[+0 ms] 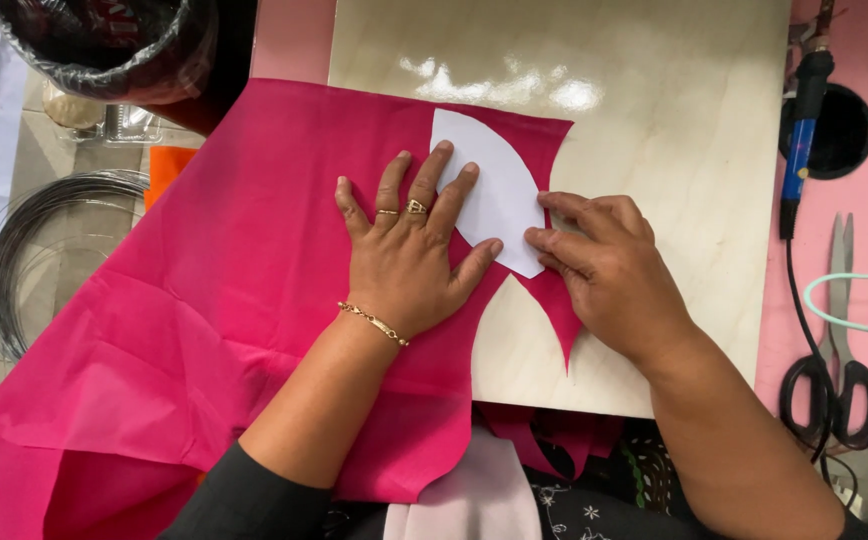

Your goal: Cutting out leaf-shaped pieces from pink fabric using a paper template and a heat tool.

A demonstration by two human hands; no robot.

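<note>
**Pink cloth pinned flat under two hands**

Pink fabric lies beneath both hands. The left hand (409, 255) is spread open, fingers splayed, palm pressing down on the bright pink sheet of cloth (224, 300), with fingertips reaching onto the white curved paper template (494, 190). The right hand (604, 270) is loosely curled, its fingertips pressing the template's lower right edge; it grips nothing. The template sits on the cloth's cut edge, over a pale glossy wooden board (674, 150) on the counter. Right of the board lie a blue-handled corded tool (802, 150) and black-handled scissors (839, 340). To the left sits a coil of dark wire (24, 250), and above it a black-lined bin (104, 45).
</note>
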